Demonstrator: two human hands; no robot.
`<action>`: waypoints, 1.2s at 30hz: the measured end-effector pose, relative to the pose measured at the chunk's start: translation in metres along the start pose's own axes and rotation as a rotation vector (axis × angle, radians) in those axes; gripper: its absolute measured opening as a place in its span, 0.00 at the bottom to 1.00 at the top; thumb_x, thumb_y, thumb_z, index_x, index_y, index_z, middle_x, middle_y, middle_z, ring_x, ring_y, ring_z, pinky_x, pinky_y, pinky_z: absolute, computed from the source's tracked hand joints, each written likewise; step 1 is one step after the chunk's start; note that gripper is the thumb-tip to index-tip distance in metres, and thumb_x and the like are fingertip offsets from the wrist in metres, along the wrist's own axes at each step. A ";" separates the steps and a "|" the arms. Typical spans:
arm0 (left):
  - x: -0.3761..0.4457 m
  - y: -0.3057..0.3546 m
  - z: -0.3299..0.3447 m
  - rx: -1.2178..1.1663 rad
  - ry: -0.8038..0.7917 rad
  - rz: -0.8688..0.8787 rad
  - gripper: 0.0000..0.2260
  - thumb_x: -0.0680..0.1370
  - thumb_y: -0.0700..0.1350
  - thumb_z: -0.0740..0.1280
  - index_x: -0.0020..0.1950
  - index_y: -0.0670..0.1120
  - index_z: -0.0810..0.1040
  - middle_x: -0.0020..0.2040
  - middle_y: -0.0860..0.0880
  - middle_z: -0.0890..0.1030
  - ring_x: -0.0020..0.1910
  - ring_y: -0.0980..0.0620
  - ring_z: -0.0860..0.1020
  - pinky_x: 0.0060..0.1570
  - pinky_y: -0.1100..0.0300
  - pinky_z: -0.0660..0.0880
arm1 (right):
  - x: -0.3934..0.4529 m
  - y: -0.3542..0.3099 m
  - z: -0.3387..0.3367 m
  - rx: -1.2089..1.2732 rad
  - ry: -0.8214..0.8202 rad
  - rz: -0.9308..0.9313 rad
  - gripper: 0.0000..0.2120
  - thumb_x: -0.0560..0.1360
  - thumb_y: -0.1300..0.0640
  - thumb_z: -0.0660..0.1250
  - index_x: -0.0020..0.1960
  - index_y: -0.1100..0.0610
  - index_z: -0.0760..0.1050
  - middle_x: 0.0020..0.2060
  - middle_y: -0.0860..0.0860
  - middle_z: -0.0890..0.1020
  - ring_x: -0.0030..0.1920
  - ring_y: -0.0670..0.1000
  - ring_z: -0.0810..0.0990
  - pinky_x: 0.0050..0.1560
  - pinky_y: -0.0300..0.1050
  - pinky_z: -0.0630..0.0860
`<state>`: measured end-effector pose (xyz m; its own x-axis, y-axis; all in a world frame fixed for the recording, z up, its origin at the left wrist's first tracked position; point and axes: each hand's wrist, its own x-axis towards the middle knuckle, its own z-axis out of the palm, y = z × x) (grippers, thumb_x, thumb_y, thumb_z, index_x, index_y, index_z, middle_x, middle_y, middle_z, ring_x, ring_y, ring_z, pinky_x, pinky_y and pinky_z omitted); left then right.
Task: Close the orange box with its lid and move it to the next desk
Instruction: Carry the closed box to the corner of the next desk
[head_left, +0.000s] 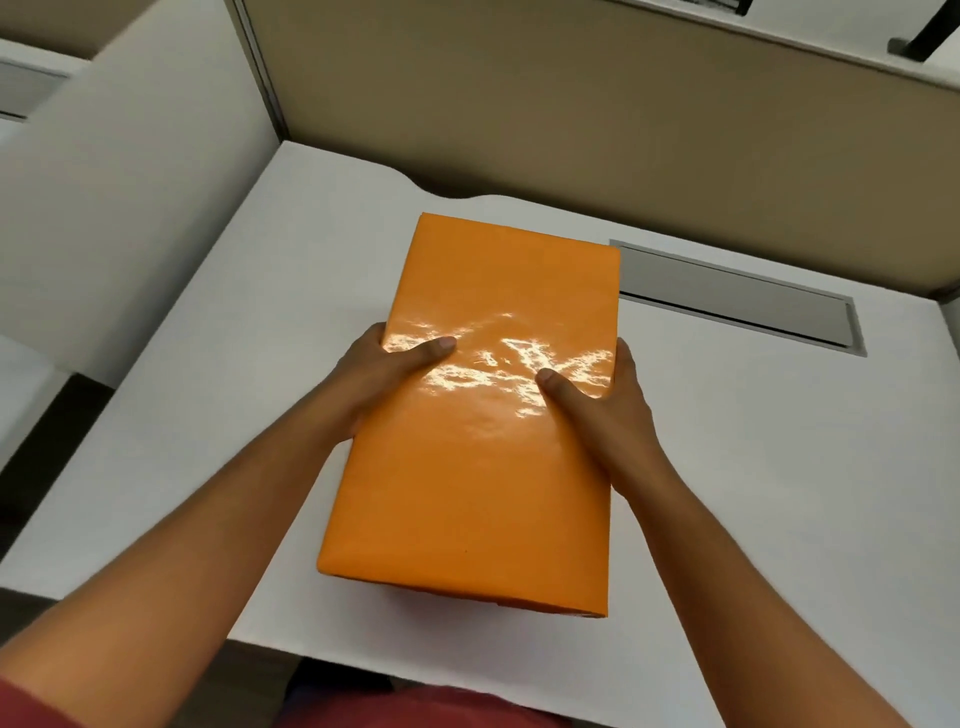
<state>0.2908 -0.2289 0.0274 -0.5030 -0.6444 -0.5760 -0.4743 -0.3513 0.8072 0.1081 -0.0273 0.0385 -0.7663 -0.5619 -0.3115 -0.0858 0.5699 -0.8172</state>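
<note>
The orange box (483, 467) is closed, its glossy lid on top, and lies lengthwise over the white desk (753, 467), near the front edge. My left hand (384, 379) grips its left side with the thumb on the lid. My right hand (602, 410) grips the right side, thumb also on top. The fingers of both hands are hidden behind the box's sides. Whether the box rests on the desk or is held just above it I cannot tell.
A grey cable hatch (737, 299) is set into the desk at the back right. Beige partition walls (571, 104) stand behind and to the left. Another white desk surface (21, 374) shows at the far left beyond the partition.
</note>
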 end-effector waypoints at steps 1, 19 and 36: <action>0.005 0.003 -0.021 0.002 0.010 0.003 0.39 0.62 0.68 0.82 0.70 0.57 0.77 0.59 0.51 0.88 0.49 0.46 0.90 0.52 0.42 0.86 | 0.003 -0.011 0.019 -0.001 -0.001 -0.008 0.51 0.67 0.28 0.74 0.81 0.37 0.52 0.74 0.41 0.71 0.72 0.56 0.75 0.60 0.50 0.73; 0.102 0.011 -0.275 0.012 0.011 0.013 0.37 0.66 0.64 0.82 0.72 0.53 0.78 0.61 0.48 0.87 0.48 0.47 0.89 0.39 0.54 0.85 | 0.048 -0.142 0.260 -0.012 -0.089 -0.008 0.52 0.72 0.31 0.71 0.84 0.46 0.47 0.78 0.52 0.70 0.73 0.62 0.74 0.71 0.67 0.72; 0.021 -0.058 -0.241 1.203 0.260 0.569 0.39 0.82 0.71 0.40 0.86 0.48 0.56 0.88 0.45 0.53 0.87 0.43 0.49 0.84 0.40 0.46 | -0.045 -0.104 0.283 -0.791 -0.085 -0.478 0.37 0.80 0.29 0.45 0.85 0.44 0.46 0.85 0.50 0.41 0.84 0.56 0.34 0.82 0.64 0.48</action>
<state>0.4817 -0.3852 -0.0007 -0.7533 -0.6554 -0.0540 -0.6476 0.7250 0.2345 0.3317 -0.2311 0.0004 -0.4913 -0.8667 -0.0864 -0.8137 0.4921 -0.3093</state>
